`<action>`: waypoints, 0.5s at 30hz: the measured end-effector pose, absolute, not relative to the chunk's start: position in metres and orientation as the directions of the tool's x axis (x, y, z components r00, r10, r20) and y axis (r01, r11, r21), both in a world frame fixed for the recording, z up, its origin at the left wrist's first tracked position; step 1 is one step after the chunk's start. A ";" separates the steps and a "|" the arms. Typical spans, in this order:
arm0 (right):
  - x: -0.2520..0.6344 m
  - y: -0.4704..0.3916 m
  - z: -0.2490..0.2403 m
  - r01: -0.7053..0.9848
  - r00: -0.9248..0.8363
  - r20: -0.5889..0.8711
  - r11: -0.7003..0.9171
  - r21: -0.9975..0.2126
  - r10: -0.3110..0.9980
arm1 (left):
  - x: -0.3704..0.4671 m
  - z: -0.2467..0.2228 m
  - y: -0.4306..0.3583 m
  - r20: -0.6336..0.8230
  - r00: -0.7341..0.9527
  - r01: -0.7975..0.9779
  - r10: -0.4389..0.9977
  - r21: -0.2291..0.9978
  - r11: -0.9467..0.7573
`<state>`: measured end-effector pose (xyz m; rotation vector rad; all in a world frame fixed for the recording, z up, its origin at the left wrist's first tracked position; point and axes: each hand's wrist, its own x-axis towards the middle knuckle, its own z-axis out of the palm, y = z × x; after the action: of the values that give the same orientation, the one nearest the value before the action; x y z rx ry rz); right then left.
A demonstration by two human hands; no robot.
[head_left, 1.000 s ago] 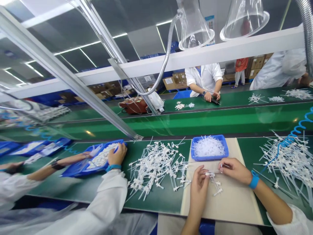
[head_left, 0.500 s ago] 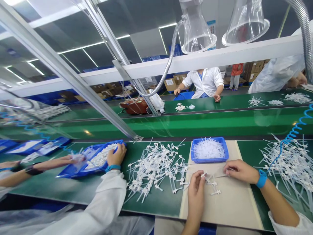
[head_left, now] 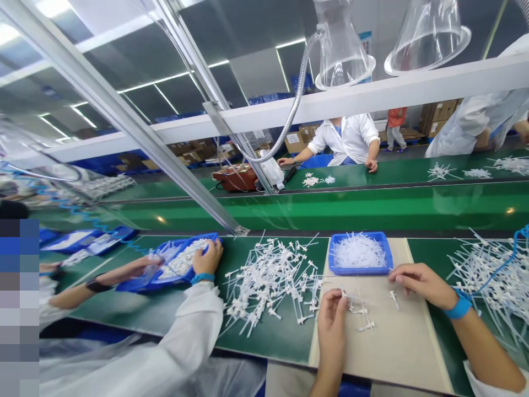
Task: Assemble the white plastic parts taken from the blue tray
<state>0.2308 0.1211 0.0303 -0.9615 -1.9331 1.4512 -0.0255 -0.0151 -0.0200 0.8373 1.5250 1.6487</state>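
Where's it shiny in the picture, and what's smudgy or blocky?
Head view: little light spots glare on the green panel; head view: the thin white pieces beside the left hand look soft; head view: blocky squares hide the lower left edge.

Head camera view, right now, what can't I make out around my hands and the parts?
All in the head view:
- Left hand: its fingers hide part of the white fitting they pinch.
- Right hand: curled fingers, and too small a detail, hide whether it holds anything.
- Blue tray: heaped clear pieces cover its floor.
- Far-right tube pile: cut off by the picture's right edge.
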 end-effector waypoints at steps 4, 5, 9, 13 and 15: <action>0.215 0.113 0.027 0.111 -0.608 0.000 0.085 -0.990 0.794 | -0.024 -0.020 -0.016 -0.011 -0.455 -0.130 0.890 0.990 -0.054; 0.210 0.109 0.025 0.086 -0.630 -0.015 0.051 -0.995 0.777 | -0.023 -0.021 -0.016 -0.007 -0.439 -0.135 0.898 0.989 -0.058; 0.189 0.095 0.018 0.014 -0.707 -0.065 -0.077 -0.997 0.704 | -0.018 -0.030 -0.018 0.024 -0.439 -0.140 0.898 0.986 -0.095; 0.177 0.088 0.009 -0.034 -0.706 -0.060 -0.118 -0.992 0.705 | -0.014 -0.030 -0.019 0.128 -0.405 -0.023 0.905 0.988 -0.150; 0.176 0.088 0.005 -0.027 -0.704 -0.073 -0.130 -0.991 0.706 | -0.013 -0.023 -0.020 0.192 -0.354 0.085 0.915 0.981 -0.173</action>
<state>0.1756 0.0881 0.0047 -0.7591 -1.6358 1.8862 -0.0130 -0.0203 -0.0226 1.1907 1.4258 1.6009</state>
